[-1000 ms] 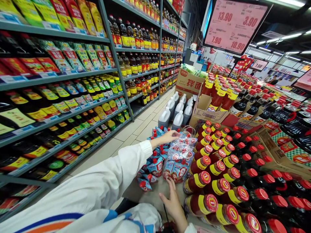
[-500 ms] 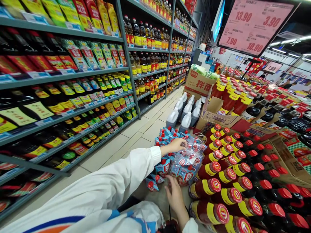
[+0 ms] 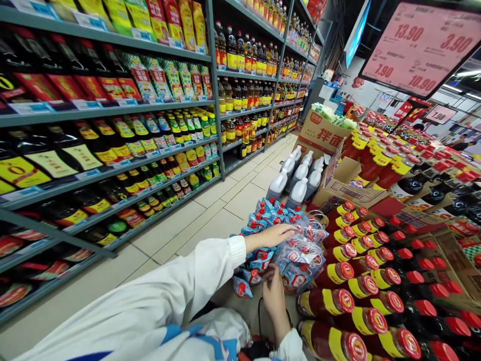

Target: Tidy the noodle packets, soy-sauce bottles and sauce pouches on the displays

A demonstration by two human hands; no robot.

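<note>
My left hand (image 3: 276, 234) reaches in from the left, fingers stretched out over the top of a clear plastic bag (image 3: 306, 244) of blue-and-red pouches. Below it my right hand (image 3: 274, 291) is at the bag's lower left edge, its fingers loosely bent and apart from the thumb; whether they touch the bag I cannot tell. Loose blue spouted pouches (image 3: 259, 255) with red caps lie in a heap left of the bag and partly under my left forearm. The left fingertips are partly lost against the shiny plastic.
Red-lidded sauce jars (image 3: 343, 299) stand in rows close on the right, with dark bottles beyond them. White-topped jugs (image 3: 298, 190) and an open cardboard box (image 3: 347, 175) are behind the pouches. Stocked shelves (image 3: 150, 108) run along the left, across the tiled floor (image 3: 210, 220).
The view has shifted slightly left. My left hand's fingers have straightened over the bag. My right hand has moved up to the bag's lower edge, its fingers nearer together.
</note>
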